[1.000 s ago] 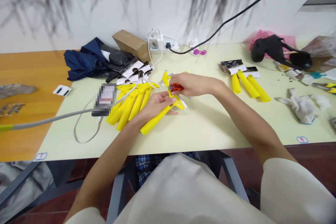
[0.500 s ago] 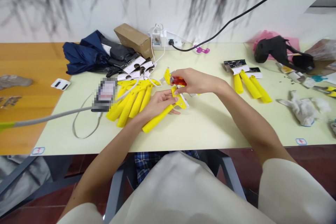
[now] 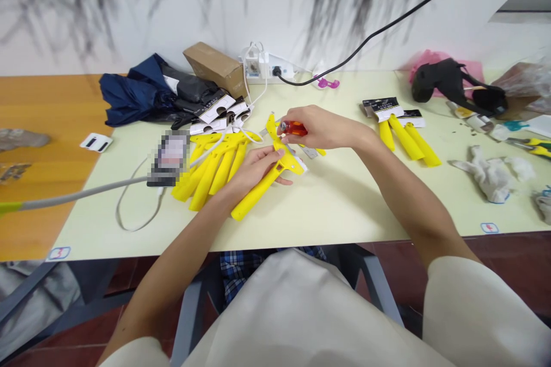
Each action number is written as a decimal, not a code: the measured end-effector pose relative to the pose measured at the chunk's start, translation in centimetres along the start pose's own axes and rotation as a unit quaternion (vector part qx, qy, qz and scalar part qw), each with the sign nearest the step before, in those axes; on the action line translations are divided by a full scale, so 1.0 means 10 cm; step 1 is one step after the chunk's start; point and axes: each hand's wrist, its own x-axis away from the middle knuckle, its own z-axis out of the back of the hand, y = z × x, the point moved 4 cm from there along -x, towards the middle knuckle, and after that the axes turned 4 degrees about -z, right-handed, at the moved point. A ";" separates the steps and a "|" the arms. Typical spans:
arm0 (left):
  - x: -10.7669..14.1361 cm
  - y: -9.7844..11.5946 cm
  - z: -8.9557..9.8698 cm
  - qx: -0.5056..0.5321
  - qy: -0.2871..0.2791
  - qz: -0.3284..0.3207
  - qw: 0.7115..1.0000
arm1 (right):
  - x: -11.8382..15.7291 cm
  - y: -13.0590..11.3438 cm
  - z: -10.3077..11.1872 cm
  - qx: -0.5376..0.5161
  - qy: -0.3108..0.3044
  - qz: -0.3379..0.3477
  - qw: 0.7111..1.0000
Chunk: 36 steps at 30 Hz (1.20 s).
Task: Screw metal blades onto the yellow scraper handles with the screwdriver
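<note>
The desk [image 3: 344, 206] has two little stickers with blue edges on its front edge. The left sticker [image 3: 59, 253] has a red mark like a 3, and the right sticker [image 3: 489, 228] has one like a 4. The black and white cards [image 3: 387, 108] at the right have words too tiny to read.

The yellow tool [image 3: 258, 192] is in the left hand [image 3: 258, 166], over the middle of the desk. The hand pinches it below its wide head, with the thumb on top, and the handle slants down to the left. The right hand [image 3: 316, 126] is curled around a red handle [image 3: 295, 128], just above the yellow tool's head. These fingers hide part of the head, so I can't tell if the red handle's tip touches it.

A pile of yellow tools [image 3: 210, 175] lies near the left hand, with a white wire [image 3: 219, 146] across it. A fuzzy-looking phone [image 3: 169, 157] is just beside the pile. A brown box [image 3: 217, 69] and dark blue cloth [image 3: 133, 89] sit behind. White gloves [image 3: 488, 175] lie well off to the right.
</note>
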 end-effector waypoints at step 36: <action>0.07 -0.04 -0.15 0.125 -0.053 0.050 0.990 | 0.60 -0.44 1.00 -0.377 0.414 0.014 0.828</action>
